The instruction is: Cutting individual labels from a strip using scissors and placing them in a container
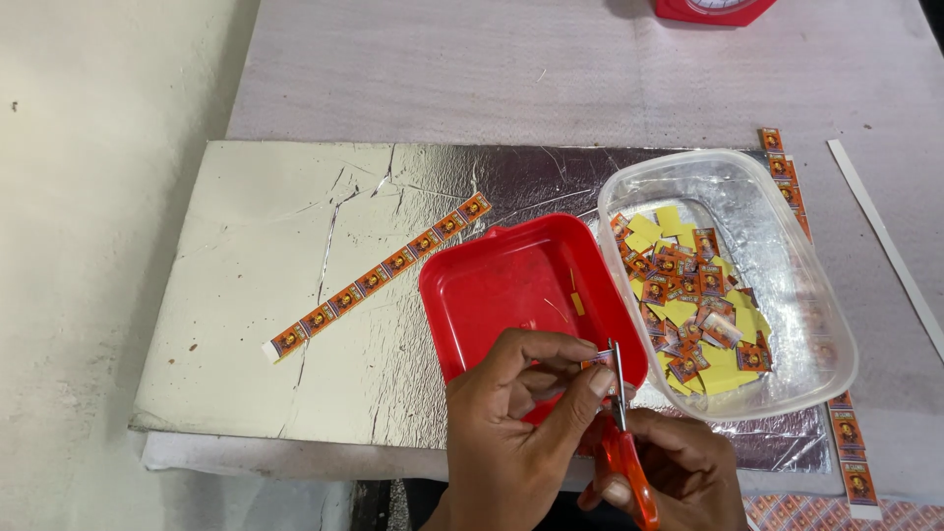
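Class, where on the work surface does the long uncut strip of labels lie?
The uncut label strip lies diagonally on the silver foil board, left of the red tray, in the head view.

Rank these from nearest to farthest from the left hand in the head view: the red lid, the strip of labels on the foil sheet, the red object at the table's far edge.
Measured from the left hand:
1. Red lid, directly beyond the fingers.
2. Strip of labels, up and left on the foil sheet.
3. Red object, at the far edge, top right.
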